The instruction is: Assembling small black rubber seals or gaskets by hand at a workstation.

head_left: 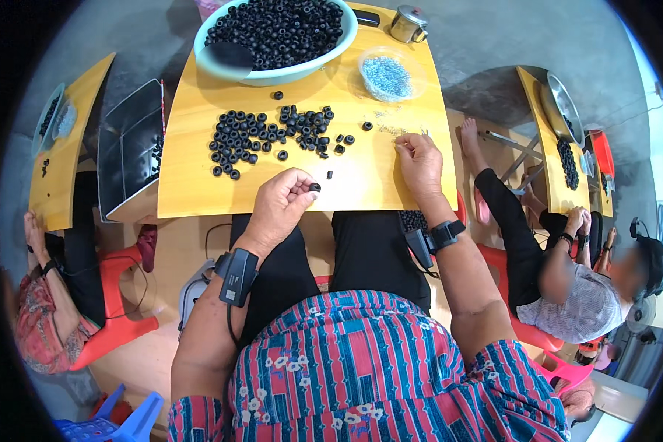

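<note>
Near the front edge of the yellow table (191, 193), my left hand (281, 202) pinches a small black ring-like piece (314, 187) between thumb and fingers. My right hand (421, 166) is closed in a pinch over the table's right side. What its fingertips hold, if anything, is too small to make out. Tiny shiny bits (390, 130) lie scattered beside those fingers. One loose black piece (329, 175) lies just beyond my left hand. Farther back spreads a cluster of similar black pieces (247, 136), with several strays to its right.
A pale green basin (350, 33) heaped with black pieces stands at the back, near a clear tub (418, 82) of tiny bluish-clear bits and a metal cup (409, 24). A black bin (129, 147) stands left of the table. Other people sit at yellow tables on both sides.
</note>
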Available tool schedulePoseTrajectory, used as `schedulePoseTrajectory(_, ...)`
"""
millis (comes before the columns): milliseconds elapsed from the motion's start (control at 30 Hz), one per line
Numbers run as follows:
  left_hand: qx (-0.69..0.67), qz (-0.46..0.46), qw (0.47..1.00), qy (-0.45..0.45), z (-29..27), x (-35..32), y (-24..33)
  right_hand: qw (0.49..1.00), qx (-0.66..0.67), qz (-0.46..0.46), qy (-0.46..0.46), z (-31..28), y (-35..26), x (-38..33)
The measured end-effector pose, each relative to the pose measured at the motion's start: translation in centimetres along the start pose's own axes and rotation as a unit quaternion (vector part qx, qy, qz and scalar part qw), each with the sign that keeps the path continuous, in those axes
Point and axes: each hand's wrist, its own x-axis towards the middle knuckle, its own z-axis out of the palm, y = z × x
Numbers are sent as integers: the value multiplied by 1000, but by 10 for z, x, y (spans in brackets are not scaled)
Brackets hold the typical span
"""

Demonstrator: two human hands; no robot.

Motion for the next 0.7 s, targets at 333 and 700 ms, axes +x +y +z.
schedulePoseTrajectory(333, -18, -9, 1000, -6, 0, -3, 1, 982, -148, -78, -93, -11, -25, -9)
schedulePoseTrajectory(700, 2, -8, 1000, -23, -6, 2, -2, 968, 10, -231, -93, -1, -63, -23)
